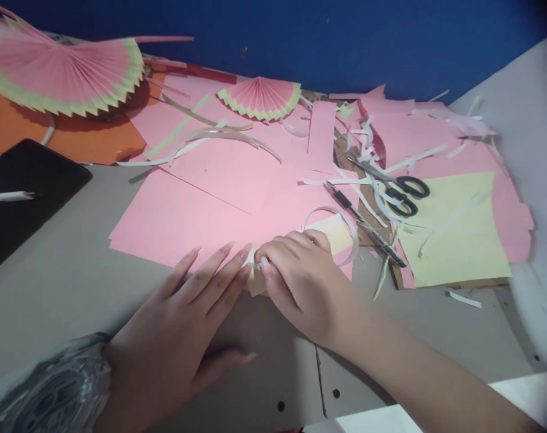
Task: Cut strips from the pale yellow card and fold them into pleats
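Note:
My left hand (196,300) lies flat with its fingers stretched out, the fingertips on the near edge of the pink paper (201,210) and beside a small pale yellow paper piece (256,281). My right hand (305,276) is closed, with thumb and curled fingers pinching that yellow piece. Part of the piece is hidden under the fingers. Just beyond my right hand, a translucent ring (355,240), like a roll of tape, stands around another pale yellow patch of paper (334,231).
Black-handled scissors (402,195), a pen (368,225) and white paper strips lie right of the pink paper. Yellow paper (458,234) is further right. Pleated pink, yellow and green paper fans (262,99) lie at the back. A dark flat device (34,186) sits left.

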Tool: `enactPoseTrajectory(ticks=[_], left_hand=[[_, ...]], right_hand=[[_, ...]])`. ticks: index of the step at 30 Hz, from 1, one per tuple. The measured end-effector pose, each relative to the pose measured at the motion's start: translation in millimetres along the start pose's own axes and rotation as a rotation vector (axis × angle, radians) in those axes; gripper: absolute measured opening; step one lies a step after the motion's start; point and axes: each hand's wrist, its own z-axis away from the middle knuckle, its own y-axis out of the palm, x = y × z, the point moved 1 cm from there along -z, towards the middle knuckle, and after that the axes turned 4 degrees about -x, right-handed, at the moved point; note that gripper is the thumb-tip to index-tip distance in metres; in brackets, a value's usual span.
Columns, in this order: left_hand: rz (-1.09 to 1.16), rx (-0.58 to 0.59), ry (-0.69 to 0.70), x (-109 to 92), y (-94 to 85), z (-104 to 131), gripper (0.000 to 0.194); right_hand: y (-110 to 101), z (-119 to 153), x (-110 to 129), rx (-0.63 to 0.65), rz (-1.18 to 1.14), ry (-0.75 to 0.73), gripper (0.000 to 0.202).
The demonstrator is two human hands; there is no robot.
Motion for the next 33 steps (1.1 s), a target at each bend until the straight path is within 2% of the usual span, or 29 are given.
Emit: enactPoseTrajectory(ticks=[3,7,11,14,20,22,27,33], left_hand=[[-0.012,0.002,0.017,0,-0.9,0,0.078],[-0.026,0.015,0.023,-1,-1.3,0,0.079],[-0.029,0.009,0.027,-2,-0.4,-1,0.08],[-0.035,0.004,0.028,-2,0.7,-1,0.078],[-0.06,0.013,0.039,-3,0.1,0,0.08],[-0.064,0.016,0.042,-3,0.0,-1,0.08],[-0.062,0.02,0.037,-3,0.6,-1,0.079],[-0.049,0.023,0.042,-3,1.1,0,0.078]], right_hand=[[-5,2,1,-0.02,-0.006,0.029,0.025],[-10,4,1,-0.109,0.022,0.064,0.034],[-7,3,2,-0.152,0.199,0.039,0.019],[-2,2,3,-0.156,0.347,0.001,0.017],[3,1,3,-0.141,0.442,-0.04,0.007],[3,0,1,-0.126,0.436,-0.041,0.006],[3,-1,-3,-0.083,0.31,0.013,0.021],[3,-2,-10,-0.045,0.074,0.072,0.014]])
